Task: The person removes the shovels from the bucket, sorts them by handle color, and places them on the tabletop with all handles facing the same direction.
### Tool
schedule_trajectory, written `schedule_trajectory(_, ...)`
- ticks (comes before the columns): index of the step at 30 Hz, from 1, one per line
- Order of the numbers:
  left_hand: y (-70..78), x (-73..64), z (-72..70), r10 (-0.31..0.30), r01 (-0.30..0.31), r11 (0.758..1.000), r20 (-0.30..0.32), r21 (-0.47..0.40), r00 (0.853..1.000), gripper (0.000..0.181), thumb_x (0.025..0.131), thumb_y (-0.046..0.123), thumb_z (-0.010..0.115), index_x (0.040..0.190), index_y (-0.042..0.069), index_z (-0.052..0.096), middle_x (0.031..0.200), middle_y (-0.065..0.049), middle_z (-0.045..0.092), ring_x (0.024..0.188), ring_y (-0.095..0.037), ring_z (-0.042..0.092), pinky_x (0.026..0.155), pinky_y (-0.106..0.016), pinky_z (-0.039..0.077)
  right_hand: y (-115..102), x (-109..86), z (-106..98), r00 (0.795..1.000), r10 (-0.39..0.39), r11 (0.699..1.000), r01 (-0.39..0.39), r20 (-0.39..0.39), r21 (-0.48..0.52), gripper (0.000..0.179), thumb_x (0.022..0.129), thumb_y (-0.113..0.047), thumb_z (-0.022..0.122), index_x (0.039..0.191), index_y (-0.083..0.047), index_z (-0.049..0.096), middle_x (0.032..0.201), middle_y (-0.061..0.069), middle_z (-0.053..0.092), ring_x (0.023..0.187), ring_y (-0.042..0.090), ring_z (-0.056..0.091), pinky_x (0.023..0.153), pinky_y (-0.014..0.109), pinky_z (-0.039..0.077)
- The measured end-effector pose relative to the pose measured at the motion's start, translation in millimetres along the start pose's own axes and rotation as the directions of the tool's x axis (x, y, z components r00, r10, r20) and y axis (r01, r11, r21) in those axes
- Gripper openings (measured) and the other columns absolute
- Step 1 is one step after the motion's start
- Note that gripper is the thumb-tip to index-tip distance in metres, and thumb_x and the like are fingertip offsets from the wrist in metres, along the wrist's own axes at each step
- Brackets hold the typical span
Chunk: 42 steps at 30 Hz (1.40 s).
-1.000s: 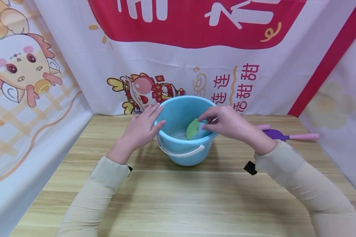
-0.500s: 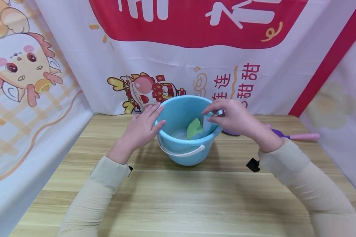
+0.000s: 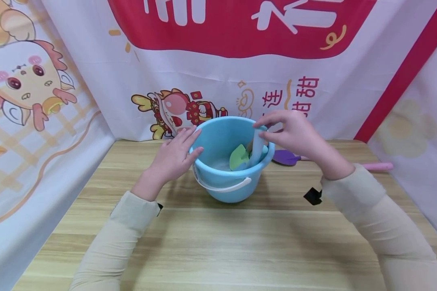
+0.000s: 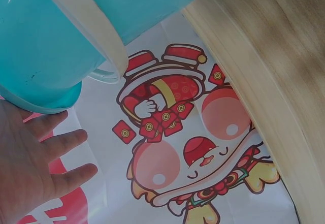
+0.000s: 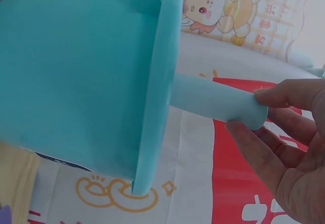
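Head view: the left hand (image 3: 172,157) lies at the left side of the blue bucket (image 3: 216,139), its fingers spread and nearly straight, touching the rim. The right hand (image 3: 291,130) pinches the top end of a pale blue rod (image 3: 256,148) between thumb and fingertips. The rod leans steeply inside the bucket's right side, its upper end above the rim; the right wrist view shows that end poking out past it. Just beside the rod, inside the bucket, is a green blade (image 3: 239,157); whether the two are joined cannot be told. A white bail (image 3: 233,188) hangs down the near side. The bucket stands upright on the table (image 3: 218,242). To its right lie a purple shovel (image 3: 285,157) and a pink handle (image 3: 380,166), partly hidden by the right arm. Behind hangs a printed cloth (image 3: 189,70).
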<state>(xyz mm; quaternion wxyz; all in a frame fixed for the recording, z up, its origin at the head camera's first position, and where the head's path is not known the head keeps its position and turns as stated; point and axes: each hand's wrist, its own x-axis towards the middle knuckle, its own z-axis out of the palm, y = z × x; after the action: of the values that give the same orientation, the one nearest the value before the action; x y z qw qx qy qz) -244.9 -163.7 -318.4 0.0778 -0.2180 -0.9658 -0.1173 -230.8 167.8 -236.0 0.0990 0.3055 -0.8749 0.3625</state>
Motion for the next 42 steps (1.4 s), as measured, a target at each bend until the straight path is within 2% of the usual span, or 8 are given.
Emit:
schedule_trajectory(10, 0.5, 0.2, -0.9, -0.005, 0.005, 1.000, 0.007, -0.006, 1.000, 0.072, 0.107, 0.059, 0.032, 0.165, 0.019, 0.022, 0.171, -0.008, 0.018, 0.156, -0.033, 0.011, 0.114, -0.071, 0.023, -1, 5.4, -8, 0.997, 0.070, 0.997, -0.069, -0.042, 0.015, 0.025, 0.091, -0.011, 0.077, 0.116, -0.007, 0.078, 0.110, 0.009, 0.075, 0.101, 0.023, 0.065, 0.077, 0.033, 0.054)
schedule_trajectory(17, 1.1, 0.6, -0.4, -0.002, 0.002, 1.000, 0.013, 0.003, 1.000, 0.070, 0.108, 0.056, 0.034, 0.166, 0.019, 0.021, 0.171, -0.007, 0.017, 0.156, -0.033, 0.011, 0.115, -0.070, 0.023, 0, 7.1, -16, 0.993, 0.114, 0.992, -0.111, -0.040, 0.060, 0.026, 0.092, -0.015, 0.077, 0.117, -0.008, 0.078, 0.111, 0.008, 0.075, 0.102, 0.022, 0.063, 0.073, 0.023, 0.057)
schedule_trajectory(22, 1.6, -0.1, -1.0, -0.001, 0.001, 1.000, 0.007, 0.005, 1.000, 0.071, 0.107, 0.059, 0.030, 0.165, 0.018, 0.022, 0.171, -0.007, 0.017, 0.156, -0.032, 0.012, 0.115, -0.070, 0.024, -3, 6.9, -22, 0.984, 0.164, 0.983, -0.157, -0.067, 0.100, 0.030, 0.091, -0.024, 0.079, 0.119, -0.011, 0.078, 0.110, 0.007, 0.074, 0.101, 0.021, 0.065, 0.076, 0.024, 0.058)
schedule_trajectory(29, 1.5, 0.3, -0.3, -0.006, 0.006, 1.000, 0.000, -0.002, 1.000, 0.071, 0.107, 0.058, 0.031, 0.165, 0.019, 0.023, 0.170, -0.007, 0.019, 0.156, -0.032, 0.013, 0.114, -0.070, 0.025, -4, 6.7, -29, 0.975, 0.194, 0.974, -0.180, -0.105, 0.135, 0.033, 0.091, -0.029, 0.080, 0.118, -0.012, 0.078, 0.100, 0.007, 0.073, 0.083, 0.026, 0.066, 0.067, 0.027, 0.058)
schedule_trajectory(37, 0.4, 0.8, 0.1, -0.003, 0.003, 1.000, 0.002, -0.010, 1.000, 0.069, 0.108, 0.054, 0.035, 0.165, 0.018, 0.023, 0.170, -0.008, 0.020, 0.156, -0.033, 0.013, 0.114, -0.070, 0.025, -8, 5.6, -34, 0.975, 0.170, 0.977, -0.149, -0.141, 0.151, 0.033, 0.091, -0.027, 0.079, 0.119, -0.009, 0.078, 0.102, 0.006, 0.074, 0.086, 0.021, 0.071, 0.075, 0.024, 0.059)
schedule_trajectory(42, -0.3, 1.0, 0.2, -0.002, 0.002, 1.000, 0.005, -0.011, 1.000, 0.069, 0.108, 0.054, 0.035, 0.165, 0.018, 0.022, 0.170, -0.008, 0.018, 0.156, -0.033, 0.013, 0.114, -0.071, 0.024, -11, 5.0, -37, 0.968, 0.191, 0.969, -0.160, -0.161, 0.187, 0.034, 0.092, -0.026, 0.079, 0.120, -0.008, 0.077, 0.103, 0.004, 0.073, 0.086, 0.020, 0.071, 0.077, 0.023, 0.059)
